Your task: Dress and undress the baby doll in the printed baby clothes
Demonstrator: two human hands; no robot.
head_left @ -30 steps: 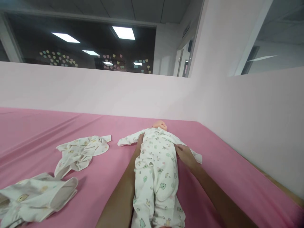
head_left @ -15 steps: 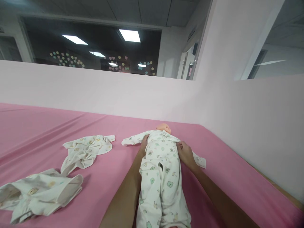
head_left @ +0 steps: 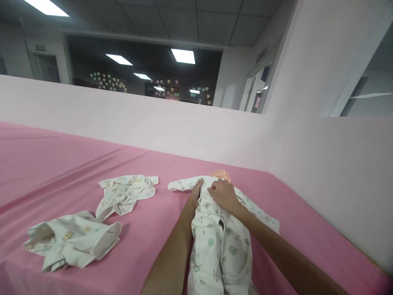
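Note:
A doll lies on its back on pink cloth, its head (head_left: 221, 175) toward the wall, dressed in a white printed top and trousers (head_left: 205, 241). My left hand (head_left: 196, 191) rests against the side of the top, under the sleeve on the left; its thumb shows, and the other fingers are hidden. Over the upper chest is my right hand (head_left: 223, 194), its fingers bent together at the fabric. What those fingertips hold, if anything, is too small to tell. The other sleeve (head_left: 264, 216) stretches out to the right.
Two crumpled white printed garments lie to the left, one farther back (head_left: 127, 194) and one nearer (head_left: 76, 239). The pink cloth (head_left: 144, 233) meets a white wall (head_left: 153, 123) behind and at the right, with windows above.
My right hand has moved from the right side of the top onto the upper chest. My left hand stays at the left side. The camera view has shifted and tilted.

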